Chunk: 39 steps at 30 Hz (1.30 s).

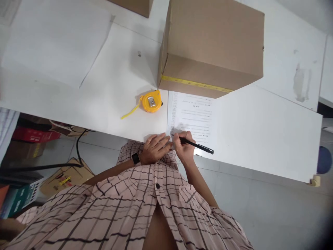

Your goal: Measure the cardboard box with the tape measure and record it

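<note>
My right hand [185, 145] is closed around a black pen [199, 146], its tip resting at the lower left part of a spiral-bound notebook [195, 116] with printed pages. My left hand [156, 147], with a watch on the wrist, lies flat at the table's front edge, its fingertips at the notebook's lower left corner. Left of the notebook lies a yellow tape measure [151, 101] with a short piece of its blade pulled out. Just beyond, a closed cardboard box [213, 41] stands over the notebook's far edge; a yellow strip with marks runs along its near side.
White sheets of paper [54, 38] lie at the table's far left. Part of another cardboard box [137, 5] shows at the top. On the floor at left are flattened cardboard [66, 175], a black cable [78, 147] and a green-and-white box [23, 194].
</note>
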Each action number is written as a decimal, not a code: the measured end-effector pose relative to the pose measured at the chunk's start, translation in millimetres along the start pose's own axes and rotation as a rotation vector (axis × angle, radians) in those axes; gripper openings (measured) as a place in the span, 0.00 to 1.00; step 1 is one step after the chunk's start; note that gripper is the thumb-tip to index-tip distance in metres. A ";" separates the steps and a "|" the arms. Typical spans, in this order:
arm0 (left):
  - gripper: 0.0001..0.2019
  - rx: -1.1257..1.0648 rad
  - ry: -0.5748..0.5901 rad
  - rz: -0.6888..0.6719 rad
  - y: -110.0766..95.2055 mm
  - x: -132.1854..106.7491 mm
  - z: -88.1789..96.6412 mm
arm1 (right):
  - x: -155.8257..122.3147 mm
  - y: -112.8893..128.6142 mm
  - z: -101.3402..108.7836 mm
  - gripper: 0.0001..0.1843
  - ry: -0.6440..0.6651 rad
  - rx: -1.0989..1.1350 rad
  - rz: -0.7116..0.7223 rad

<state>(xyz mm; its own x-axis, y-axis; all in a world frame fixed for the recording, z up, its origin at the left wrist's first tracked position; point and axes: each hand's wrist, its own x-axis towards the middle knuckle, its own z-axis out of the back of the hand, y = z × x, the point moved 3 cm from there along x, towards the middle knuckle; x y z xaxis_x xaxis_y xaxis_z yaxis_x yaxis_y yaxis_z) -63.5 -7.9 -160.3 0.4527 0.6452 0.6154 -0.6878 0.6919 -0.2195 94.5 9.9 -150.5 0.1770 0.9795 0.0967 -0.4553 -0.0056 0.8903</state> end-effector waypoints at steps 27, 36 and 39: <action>0.08 -0.010 0.004 0.025 -1.3 -2.7 -2.6 | -1.5 1.1 -1.9 0.11 -0.018 -0.074 0.031; 0.09 -0.021 0.053 0.047 -0.4 -8.7 -7.3 | -2.0 -5.1 -3.2 0.12 -0.002 -0.047 0.021; 0.09 -0.032 0.044 0.039 -0.4 -7.3 -5.9 | -2.3 -6.0 -3.1 0.12 -0.012 -0.031 0.000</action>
<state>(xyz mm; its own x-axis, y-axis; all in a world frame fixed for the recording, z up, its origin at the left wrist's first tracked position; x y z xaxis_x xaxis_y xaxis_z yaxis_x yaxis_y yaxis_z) -63.2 -11.1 -169.2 0.4507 0.6852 0.5721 -0.6872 0.6754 -0.2676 94.1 8.3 -157.4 0.1877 0.9769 0.1018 -0.4823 0.0014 0.8760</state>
